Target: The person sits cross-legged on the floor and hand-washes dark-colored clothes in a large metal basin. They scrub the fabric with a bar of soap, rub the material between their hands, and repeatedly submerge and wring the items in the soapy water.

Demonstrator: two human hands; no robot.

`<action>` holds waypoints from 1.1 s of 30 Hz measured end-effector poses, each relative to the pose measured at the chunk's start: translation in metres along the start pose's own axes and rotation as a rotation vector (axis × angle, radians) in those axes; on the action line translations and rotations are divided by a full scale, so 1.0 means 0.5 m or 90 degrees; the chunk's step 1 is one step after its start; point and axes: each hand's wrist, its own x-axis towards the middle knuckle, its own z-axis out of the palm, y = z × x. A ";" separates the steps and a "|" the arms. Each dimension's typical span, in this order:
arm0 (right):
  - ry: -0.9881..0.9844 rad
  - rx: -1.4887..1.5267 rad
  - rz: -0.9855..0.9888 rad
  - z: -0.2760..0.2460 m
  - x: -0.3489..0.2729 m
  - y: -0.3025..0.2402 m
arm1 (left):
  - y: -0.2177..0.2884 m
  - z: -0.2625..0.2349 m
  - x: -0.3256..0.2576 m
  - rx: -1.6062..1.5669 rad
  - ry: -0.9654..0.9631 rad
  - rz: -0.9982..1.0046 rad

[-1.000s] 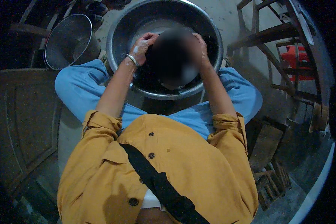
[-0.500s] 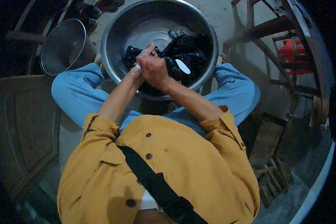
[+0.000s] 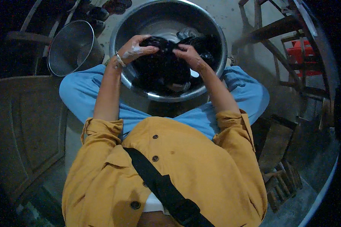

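Hands now spread apart, left hand and right hand fingers clenched on dark wet cloth over steel basin.

Mustard buttoned shirt, blue trousers, black strap, wristband.

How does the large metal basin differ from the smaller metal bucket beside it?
The large metal basin is wide and shallow; the smaller metal bucket is narrower and deeper. The basin holds dark wet cloth under both hands, while nothing shows inside the bucket. Both are round, grey metal.
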 end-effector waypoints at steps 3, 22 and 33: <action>0.205 0.301 -0.072 0.025 0.014 -0.027 | -0.086 0.043 -0.008 -0.053 0.109 0.048; 0.366 -0.522 -0.434 0.115 0.059 0.110 | -0.055 0.198 -0.007 -0.578 0.183 -0.252; -0.164 -0.139 -0.051 0.015 0.000 -0.052 | 0.022 0.018 -0.010 0.009 -0.005 -0.048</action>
